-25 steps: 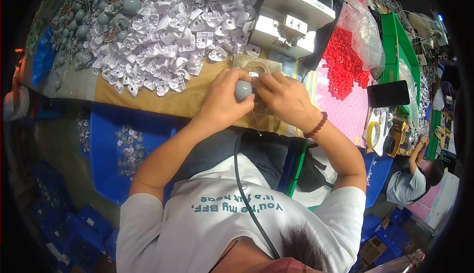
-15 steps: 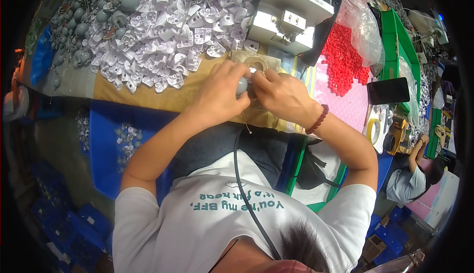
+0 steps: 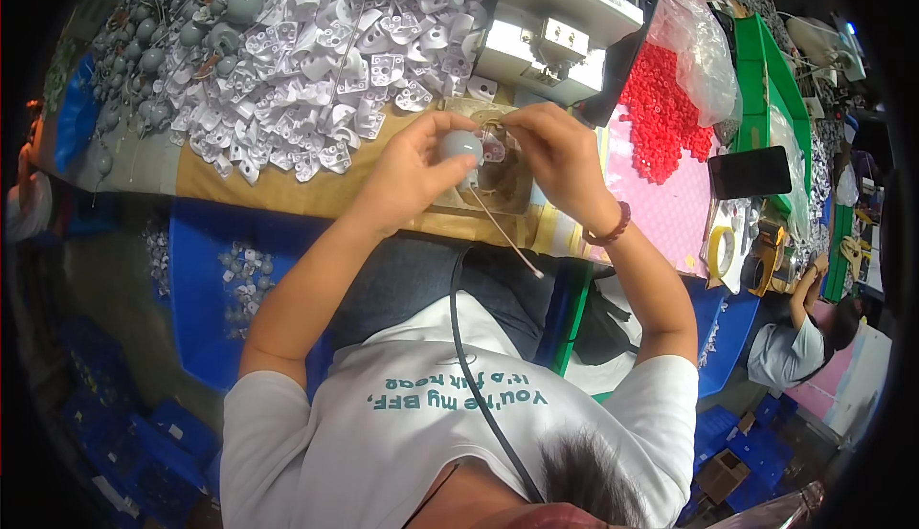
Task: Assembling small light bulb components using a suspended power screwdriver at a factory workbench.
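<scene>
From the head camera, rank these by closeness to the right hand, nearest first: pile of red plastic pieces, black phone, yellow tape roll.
From the right hand:
1. Pile of red plastic pieces, just to its right.
2. Black phone, farther right on the pink mat.
3. Yellow tape roll, farthest, right and nearer the table edge.

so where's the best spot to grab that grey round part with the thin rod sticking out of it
Probably the rounded grey body of the grey round part, coming from its left, as the left hand does now. The dome gives fingers a broad curve to wrap, and that side leaves the thin rod trailing free toward the person.
</scene>
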Available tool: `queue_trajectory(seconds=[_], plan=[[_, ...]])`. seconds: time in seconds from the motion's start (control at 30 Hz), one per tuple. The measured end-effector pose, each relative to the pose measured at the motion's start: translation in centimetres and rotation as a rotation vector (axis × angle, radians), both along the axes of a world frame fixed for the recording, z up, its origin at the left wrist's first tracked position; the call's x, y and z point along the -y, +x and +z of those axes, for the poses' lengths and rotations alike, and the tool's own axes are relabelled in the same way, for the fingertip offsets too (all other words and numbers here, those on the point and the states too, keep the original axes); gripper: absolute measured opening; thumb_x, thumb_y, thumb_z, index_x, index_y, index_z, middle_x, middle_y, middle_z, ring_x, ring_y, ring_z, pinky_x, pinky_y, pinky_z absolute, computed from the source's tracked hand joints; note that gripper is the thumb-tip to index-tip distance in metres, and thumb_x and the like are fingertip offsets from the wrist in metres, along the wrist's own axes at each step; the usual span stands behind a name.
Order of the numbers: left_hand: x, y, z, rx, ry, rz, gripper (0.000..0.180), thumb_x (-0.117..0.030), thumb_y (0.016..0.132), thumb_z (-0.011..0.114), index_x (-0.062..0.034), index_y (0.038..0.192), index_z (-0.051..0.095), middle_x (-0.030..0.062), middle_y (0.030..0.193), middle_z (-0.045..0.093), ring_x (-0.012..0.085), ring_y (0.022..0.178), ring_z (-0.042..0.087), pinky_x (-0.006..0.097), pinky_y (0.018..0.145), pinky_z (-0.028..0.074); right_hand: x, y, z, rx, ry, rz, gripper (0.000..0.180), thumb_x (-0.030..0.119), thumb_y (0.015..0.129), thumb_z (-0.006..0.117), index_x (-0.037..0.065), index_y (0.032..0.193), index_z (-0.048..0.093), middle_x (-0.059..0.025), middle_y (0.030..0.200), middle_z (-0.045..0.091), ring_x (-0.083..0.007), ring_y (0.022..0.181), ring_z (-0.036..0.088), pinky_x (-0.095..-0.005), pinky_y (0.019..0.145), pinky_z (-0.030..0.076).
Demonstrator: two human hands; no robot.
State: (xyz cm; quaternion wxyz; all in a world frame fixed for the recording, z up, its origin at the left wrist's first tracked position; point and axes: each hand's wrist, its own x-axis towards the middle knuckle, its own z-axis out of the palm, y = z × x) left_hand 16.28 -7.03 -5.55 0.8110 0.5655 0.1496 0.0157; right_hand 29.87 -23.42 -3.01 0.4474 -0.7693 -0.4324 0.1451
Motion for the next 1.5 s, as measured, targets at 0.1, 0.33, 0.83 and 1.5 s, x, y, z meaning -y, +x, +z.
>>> queue_trajectory(seconds=[0.1, 0.33, 0.83, 1.5], plan=[[-2.0, 0.7, 0.3, -0.046, -0.167, -0.138, 0.040, -0.003, 0.091, 0.061, 0.0004, 0.128, 0.049, 0.0073, 0.115, 0.062, 0.0127, 0.104, 0.059, 0.027, 0.094, 0.047, 0.5, 0.7, 0.2, -0.255, 0.033, 0.159, 0.008, 0.003, 0.086, 0.067, 0.001, 0.093, 0.070, -0.0104, 0.086, 0.066, -0.0222, 0.079, 0.065, -0.0313, 0.064, 0.052], [-2.6, 3.0, 0.1, 0.008, 0.340, -0.128, 0.039, 0.004, 0.085, 0.059, -0.0024, 0.123, 0.055, 0.0009, 0.111, 0.058, 0.0073, 0.100, 0.056, 0.024, 0.085, 0.049, 0.6, 0.0, -0.3, 0.603, -0.133, 0.305, 0.027, 0.009, 0.073, 0.064, 0.009, 0.100, 0.068, -0.0068, 0.095, 0.062, -0.0244, 0.086, 0.065, -0.0361, 0.065, 0.055], [1.6, 0.3, -1.0, 0.348, 1.560, 0.037, 0.041, 0.001, 0.073, 0.064, -0.0054, 0.113, 0.063, 0.0149, 0.122, 0.052, 0.0356, 0.117, 0.049, 0.043, 0.095, 0.045, 0.8, -3.1, -1.2, 0.729, -0.262, 0.244, 0.019, 0.007, 0.076, 0.061, -0.001, 0.092, 0.067, -0.0112, 0.098, 0.056, -0.0261, 0.088, 0.058, -0.0341, 0.070, 0.054], [1.2, 0.2, -2.4, 0.422, 1.632, -0.010, 0.039, 0.009, 0.079, 0.060, -0.0032, 0.116, 0.064, 0.0261, 0.142, 0.043, 0.0449, 0.133, 0.041, 0.044, 0.099, 0.048, 5.1, -0.2, -4.7, 0.314, 0.097, -0.316, 0.032, -0.014, 0.076, 0.067, 0.001, 0.101, 0.053, -0.0094, 0.103, 0.055, -0.0195, 0.091, 0.059, -0.0242, 0.075, 0.052]])
